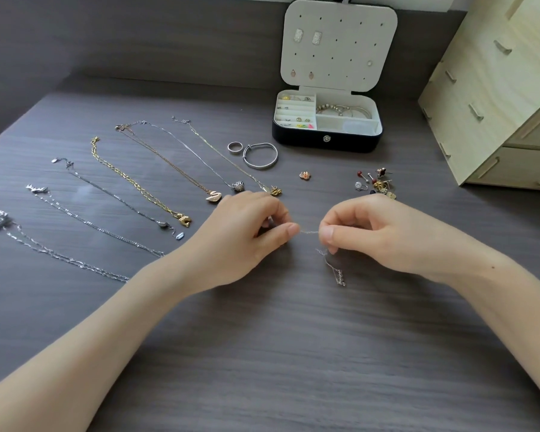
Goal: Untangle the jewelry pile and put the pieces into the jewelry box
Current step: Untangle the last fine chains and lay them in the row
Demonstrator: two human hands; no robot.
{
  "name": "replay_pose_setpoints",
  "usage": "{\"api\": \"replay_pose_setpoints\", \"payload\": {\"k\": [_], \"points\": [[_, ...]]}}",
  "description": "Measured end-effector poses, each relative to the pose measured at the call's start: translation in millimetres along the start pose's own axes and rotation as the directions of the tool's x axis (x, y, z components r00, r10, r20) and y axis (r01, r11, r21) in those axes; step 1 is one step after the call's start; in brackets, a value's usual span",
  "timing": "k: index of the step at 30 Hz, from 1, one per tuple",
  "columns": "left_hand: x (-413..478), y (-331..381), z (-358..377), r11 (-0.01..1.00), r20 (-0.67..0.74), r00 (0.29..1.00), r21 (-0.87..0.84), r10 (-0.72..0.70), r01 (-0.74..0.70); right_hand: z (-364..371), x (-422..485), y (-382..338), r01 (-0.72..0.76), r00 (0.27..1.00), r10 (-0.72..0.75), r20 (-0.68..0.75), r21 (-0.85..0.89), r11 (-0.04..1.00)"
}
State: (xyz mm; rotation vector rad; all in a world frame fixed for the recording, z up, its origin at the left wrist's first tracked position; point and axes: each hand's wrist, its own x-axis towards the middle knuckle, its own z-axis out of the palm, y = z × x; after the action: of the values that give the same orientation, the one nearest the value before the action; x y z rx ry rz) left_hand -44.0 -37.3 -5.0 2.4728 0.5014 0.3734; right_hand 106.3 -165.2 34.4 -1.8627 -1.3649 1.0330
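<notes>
At mid-tabletop: thin silver chain is stretched between both grips, its pendant seen below the right one.
Left grip: chain is pinched between thumb and forefinger.
Right grip: chain is pinched likewise, beside a small snarl.
Technique: snarl should be teased loose gently, slack kept, never yanked.
Jewelry box: opened, well beyond; chain not yet stowed.
</notes>
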Motion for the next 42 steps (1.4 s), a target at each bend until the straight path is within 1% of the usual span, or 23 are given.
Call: {"api": "replay_pose_setpoints", "payload": {"k": [1,3,5,6,9,13,16,20,23,27,30,33,36,38,40,42], "points": [[-0.6,-1.5,1.2,0.999,-0.02,1.0,0.031,0.009,-0.008,-0.5,-0.2,-0.7,-0.01,1.0,0.01,0.003,0.025,1.0],[-1.7,-3.4,3.8,0.998,-0.104,0.994,0.058,0.031,-0.025,-0.9,-0.3,-1.8,-0.02,1.0,0.02,0.001,0.032,0.999],[-4.0,-0.1,5.0,0.999,-0.198,0.98,0.037,0.021,-0.014,-0.1,0.2,-1.8,-0.017,1.0,0.017,0.0,0.029,0.999],[-5.5,3.0,5.8,1.0,-0.224,0.975,0.017,-0.01,0.014,0.3,0.2,-2.2,-0.015,1.0,0.015,-0.001,0.034,0.999],[-8.5,13.2,10.1,0.994,-0.201,0.974,-0.023,-0.108,0.106,0.7,0.5,-3.5,0.0,1.0,0.0,-0.002,0.046,0.999],[-3.6,21.0,15.1,0.994,-0.156,0.984,-0.077,-0.088,0.077,0.3,-0.9,-3.8,0.027,0.999,-0.028,0.014,0.052,0.998],[-0.7,22.2,18.6,0.993,-0.145,0.984,-0.081,-0.099,0.088,-0.6,-2.1,-4.7,0.052,0.998,-0.053,0.02,0.075,0.996],[-1.3,19.9,22.1,0.993,-0.186,0.976,-0.039,-0.113,0.107,-4.2,-4.0,-4.3,0.104,0.993,-0.114,0.038,0.204,0.973],[-0.9,19.0,21.1,0.992,-0.196,0.972,-0.005,-0.127,0.128,-7.4,-2.4,0.4,0.118,0.991,-0.133,0.031,0.305,0.945],[-1.8,17.4,21.5,0.991,-0.218,0.968,0.026,-0.121,0.13,-8.6,1.1,4.8,0.109,0.987,-0.156,0.048,0.517,0.849],[-2.6,15.6,21.8,0.992,-0.239,0.964,0.016,-0.118,0.125,-10.1,3.0,9.0,0.074,0.989,-0.136,0.053,0.62,0.781],[-3.8,15.7,20.3,0.986,-0.26,0.951,-0.054,-0.167,0.159,-10.4,2.7,9.9,0.072,0.989,-0.141,0.055,0.646,0.76],[-4.6,17.8,18.4,0.956,-0.27,0.926,-0.203,-0.262,0.212,-9.8,2.6,9.1,0.065,0.993,-0.11,0.038,0.605,0.793],[-3.6,19.3,17.0,0.922,-0.254,0.914,-0.311,-0.316,0.232,-8.4,2.5,9.1,0.066,0.994,-0.106,0.04,0.563,0.824],[-2.6,21.7,14.7,0.867,-0.225,0.902,-0.434,-0.368,0.246,-5.8,2.5,9.1,0.054,0.996,-0.082,0.032,0.516,0.855],[-1.2,23.3,11.0,0.761,-0.181,0.884,-0.599,-0.431,0.248,-3.4,2.9,9.4,0.022,0.999,-0.035,0.017,0.493,0.87]]}}
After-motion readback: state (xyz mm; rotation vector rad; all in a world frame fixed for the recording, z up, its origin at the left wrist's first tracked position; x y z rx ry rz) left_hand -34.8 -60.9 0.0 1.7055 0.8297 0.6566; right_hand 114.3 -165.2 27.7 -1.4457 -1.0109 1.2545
